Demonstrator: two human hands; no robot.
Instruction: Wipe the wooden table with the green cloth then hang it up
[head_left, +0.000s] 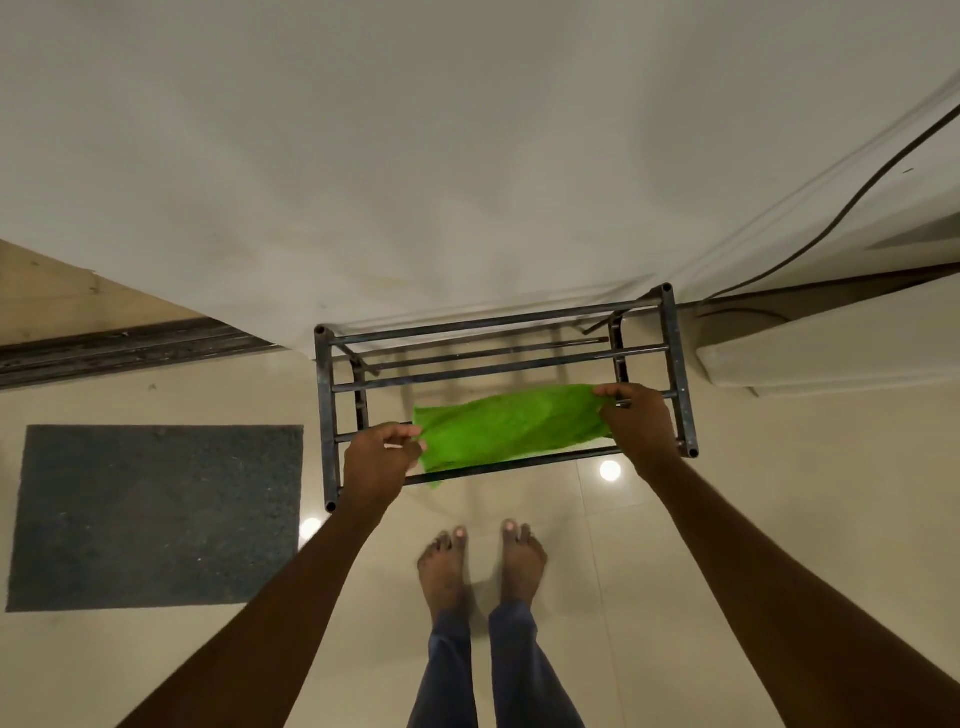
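Observation:
The green cloth (511, 426) is spread lengthwise over the front bars of a black metal rack (683, 364) that stands against the wall. My left hand (379, 460) pinches the cloth's left end near the rack's front left. My right hand (636, 421) grips its right end by the rack's right side. A small corner of the cloth hangs below the front bar. The wooden table is out of view.
A dark grey doormat (156, 514) lies on the glossy tiled floor to the left. My bare feet (480, 561) stand just before the rack. A white wall (415, 182) rises behind it, with a black cable (841, 208) and a white unit (831, 353) to the right.

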